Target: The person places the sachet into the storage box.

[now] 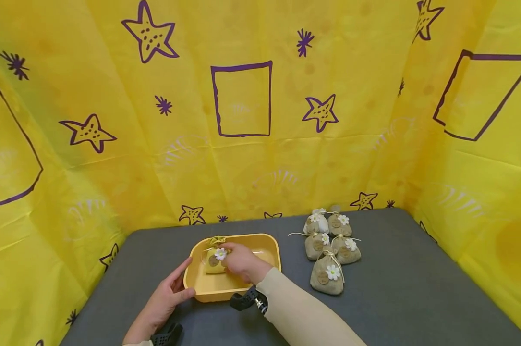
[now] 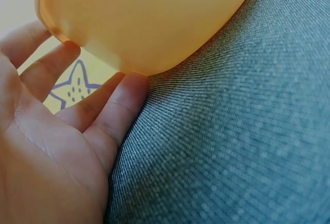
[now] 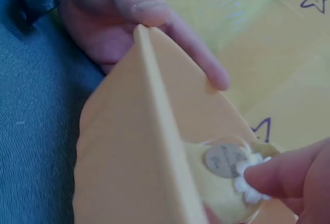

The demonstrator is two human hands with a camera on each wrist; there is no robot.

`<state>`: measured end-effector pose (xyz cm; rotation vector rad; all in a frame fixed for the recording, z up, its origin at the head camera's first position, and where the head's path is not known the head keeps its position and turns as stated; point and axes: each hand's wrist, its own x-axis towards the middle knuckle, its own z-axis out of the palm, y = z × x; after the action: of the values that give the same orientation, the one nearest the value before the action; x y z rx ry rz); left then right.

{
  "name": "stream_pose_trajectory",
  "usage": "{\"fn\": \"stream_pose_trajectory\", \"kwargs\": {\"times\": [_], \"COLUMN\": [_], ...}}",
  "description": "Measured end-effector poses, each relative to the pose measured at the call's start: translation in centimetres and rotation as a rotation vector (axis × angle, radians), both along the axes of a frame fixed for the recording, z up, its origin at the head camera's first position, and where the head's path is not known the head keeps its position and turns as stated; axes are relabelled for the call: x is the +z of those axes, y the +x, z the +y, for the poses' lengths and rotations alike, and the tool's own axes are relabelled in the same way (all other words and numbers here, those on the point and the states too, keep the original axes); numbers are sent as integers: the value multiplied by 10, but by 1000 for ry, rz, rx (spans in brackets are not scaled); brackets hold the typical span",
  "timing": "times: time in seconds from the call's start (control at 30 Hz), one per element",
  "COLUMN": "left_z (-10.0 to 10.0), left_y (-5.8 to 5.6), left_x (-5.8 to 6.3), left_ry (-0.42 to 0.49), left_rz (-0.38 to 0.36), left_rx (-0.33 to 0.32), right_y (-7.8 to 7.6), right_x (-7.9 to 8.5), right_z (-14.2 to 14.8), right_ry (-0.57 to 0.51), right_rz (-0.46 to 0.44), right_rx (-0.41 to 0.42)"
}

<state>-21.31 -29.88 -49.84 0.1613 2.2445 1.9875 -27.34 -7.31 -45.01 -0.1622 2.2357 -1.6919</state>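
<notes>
A yellow drawstring pouch (image 1: 215,260) with a white flower and a round tag is inside the yellow plastic tray (image 1: 274,250). My right hand (image 1: 244,262) reaches over the tray and pinches the pouch at its right side. Its thumb presses on the flower (image 3: 251,183) in the right wrist view, while its other fingers are mostly hidden. At the tray's left end, my left hand (image 1: 165,295) rests its outstretched fingers and thumb against the rim and outer wall. Several of its fingertips (image 2: 136,85) touch that wall in the left wrist view.
Right of the tray stand several beige and grey drawstring pouches (image 1: 327,274) with white flowers, grouped closely together. The table has a dark grey cloth (image 1: 398,288). Yellow fabric walls (image 1: 243,168) with purple stars enclose its back and sides.
</notes>
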Motion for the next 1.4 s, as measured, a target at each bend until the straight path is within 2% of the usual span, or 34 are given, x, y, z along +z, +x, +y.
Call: {"fn": "stream_pose_trajectory", "kwargs": {"times": [0.17, 0.4, 0.57, 0.63, 0.7, 0.87, 1.0, 1.13, 1.27, 1.4], "left_z": [-2, -2, 0, 0, 0, -2, -2, -1, 0, 0], "left_y": [1, 1, -1, -1, 0, 0, 0, 1, 1, 0], "left_x": [1, 0, -1, -2, -3, -2, -1, -1, 1, 2], "left_ry": [16, 31, 32, 29, 28, 34, 28, 20, 14, 10], "left_rz": [7, -1, -2, -1, 2, 13, 14, 10, -5, -14], "left_rx": [-16, -22, -29, -31, -31, -30, -25, -16, -18, -23], "right_y": [-4, -4, 1, 7, 14, 31, 42, 47, 52, 55], "right_x": [-6, -7, 1, 6, 14, 35, 52, 61, 64, 66], "right_z": [-13, -11, -4, 0, 7, 34, 64, 97, 132, 164], "right_ry": [-12, -74, -143, -165, -168, -181, -259, -366, -466, -473], "right_rz": [-2, -32, -67, -57, -8, 158, 203, 190, 145, 135], "right_rx": [33, 164, 140, 120, 102, 75, 85, 111, 93, 28]}}
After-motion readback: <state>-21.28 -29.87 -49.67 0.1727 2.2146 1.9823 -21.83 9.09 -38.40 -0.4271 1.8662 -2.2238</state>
